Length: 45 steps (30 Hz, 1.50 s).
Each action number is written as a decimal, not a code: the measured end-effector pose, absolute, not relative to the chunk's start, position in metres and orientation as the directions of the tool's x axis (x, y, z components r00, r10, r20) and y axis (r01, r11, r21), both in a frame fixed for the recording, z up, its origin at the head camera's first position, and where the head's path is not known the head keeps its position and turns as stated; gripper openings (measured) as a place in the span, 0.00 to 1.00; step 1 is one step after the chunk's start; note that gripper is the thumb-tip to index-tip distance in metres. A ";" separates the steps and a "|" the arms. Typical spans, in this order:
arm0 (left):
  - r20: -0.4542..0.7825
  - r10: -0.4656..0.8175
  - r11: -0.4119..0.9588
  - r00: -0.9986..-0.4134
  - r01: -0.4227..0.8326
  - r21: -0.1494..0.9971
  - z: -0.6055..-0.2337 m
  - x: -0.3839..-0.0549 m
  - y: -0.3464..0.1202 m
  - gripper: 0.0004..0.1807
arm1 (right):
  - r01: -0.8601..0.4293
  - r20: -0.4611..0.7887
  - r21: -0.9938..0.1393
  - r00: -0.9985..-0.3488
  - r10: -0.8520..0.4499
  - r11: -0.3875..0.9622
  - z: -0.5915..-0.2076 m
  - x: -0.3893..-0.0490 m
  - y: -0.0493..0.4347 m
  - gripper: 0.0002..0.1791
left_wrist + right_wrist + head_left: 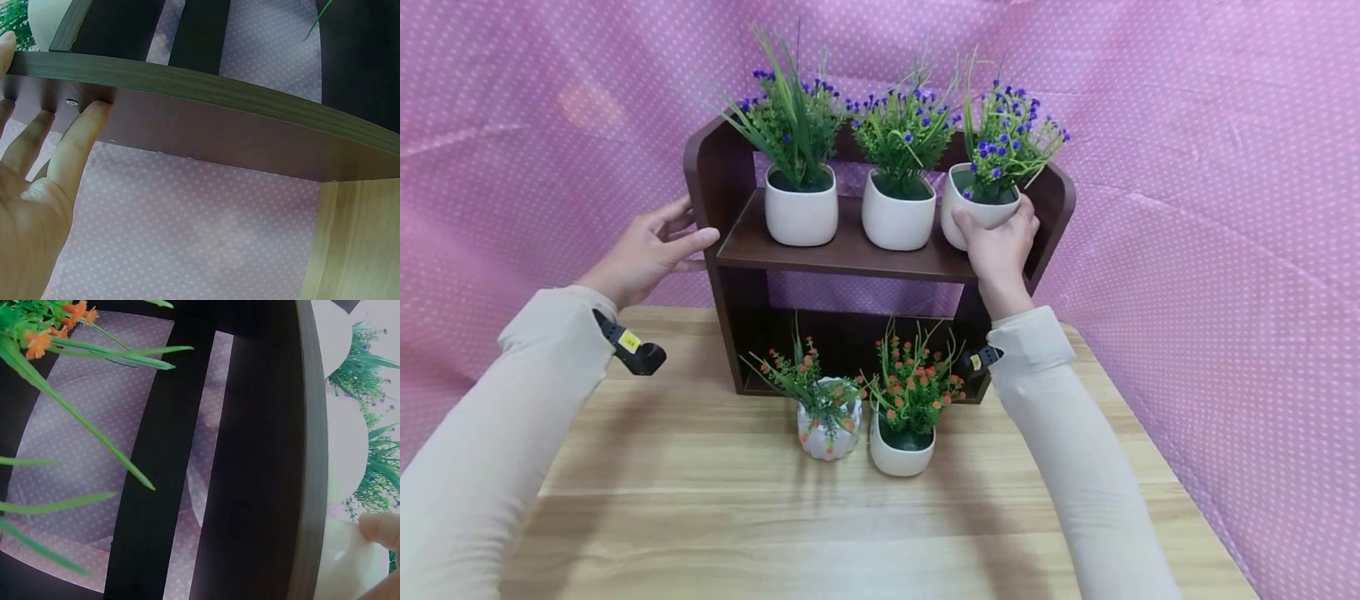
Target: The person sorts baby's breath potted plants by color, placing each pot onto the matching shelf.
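Left hand [640,258]: released, with fingers [78,140] spread and nearly straight, tips touching the outer face of the left side panel [231,128], thumb at the front edge of that panel.
Right hand [1003,250]: grasping the right pot [990,215] from the front, thumb on the near wall, other fingers round the right side.
Place of the right pot: upper level of the dark brown shelf [852,257], at the right end, near the right side panel; base partly covered, contact with the board impossible to tell.
Upper row: 3 white pots in all, including the left pot [801,215] and the middle pot [898,221], both upright on the board, apart from each other.
Upper plants: green leaves with small purple flowers [992,150] in all 3.
Counter [820,542]: light wood, bearing the shelf and 2 lower pots.
Lower pots: in front of the shelf, just beside each other; 1 wavy pot [829,437] on the left, 1 smooth white pot [902,460] on the right, both with orange flowers [917,383].
Sleeves [1075,467]: pale, long, with a black strap [632,346] at each wrist.
Backdrop [1210,208]: pink-purple cloth with white dots.
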<state>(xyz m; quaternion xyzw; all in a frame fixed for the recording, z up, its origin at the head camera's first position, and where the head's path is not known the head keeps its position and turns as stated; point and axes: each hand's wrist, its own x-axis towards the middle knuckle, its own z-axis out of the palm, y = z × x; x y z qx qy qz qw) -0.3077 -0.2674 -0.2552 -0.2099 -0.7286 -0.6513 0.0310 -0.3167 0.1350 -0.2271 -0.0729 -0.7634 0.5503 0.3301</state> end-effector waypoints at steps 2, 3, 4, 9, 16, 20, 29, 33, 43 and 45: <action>0.318 0.266 0.064 -0.910 0.346 0.936 -0.254 -0.308 -0.267 0.35 | -0.241 0.412 -0.894 -0.776 0.478 0.378 -0.227 -0.320 0.134 0.44; 0.318 0.266 0.065 -0.910 0.346 0.936 -0.254 -0.307 -0.267 0.35 | -0.236 0.406 -0.896 -0.778 0.479 0.377 -0.227 -0.321 0.134 0.44; 0.318 0.264 0.063 -0.911 0.345 0.936 -0.254 -0.307 -0.267 0.35 | -0.230 0.400 -0.898 -0.781 0.479 0.375 -0.227 -0.322 0.133 0.44; 0.309 0.250 0.070 -0.918 0.336 0.939 -0.254 -0.305 -0.267 0.35 | -0.198 0.376 -0.902 -0.797 0.472 0.384 -0.228 -0.327 0.131 0.43; 0.301 0.250 0.096 -0.920 0.333 0.938 -0.253 -0.305 -0.267 0.35 | -0.173 0.364 -0.899 -0.806 0.466 0.403 -0.229 -0.332 0.132 0.44; 0.300 0.253 0.102 -0.920 0.333 0.937 -0.253 -0.306 -0.267 0.35 | -0.156 0.362 -0.893 -0.806 0.469 0.422 -0.229 -0.335 0.133 0.44; 0.296 0.244 0.105 -0.923 0.329 0.938 -0.252 -0.305 -0.266 0.35 | -0.105 0.332 -0.889 -0.818 0.469 0.445 -0.230 -0.341 0.135 0.49; 0.290 0.241 0.122 -0.926 0.325 0.938 -0.251 -0.304 -0.267 0.35 | -0.108 0.341 -0.884 -0.815 0.469 0.455 -0.231 -0.340 0.135 0.50; 0.311 0.248 0.061 -0.917 0.335 0.940 -0.254 -0.307 -0.268 0.35 | -0.080 0.326 -0.873 -0.831 0.451 0.481 -0.230 -0.337 0.135 0.53; 0.312 0.249 0.056 -0.917 0.335 0.940 -0.255 -0.308 -0.268 0.35 | -0.075 0.323 -0.870 -0.833 0.449 0.487 -0.230 -0.337 0.135 0.54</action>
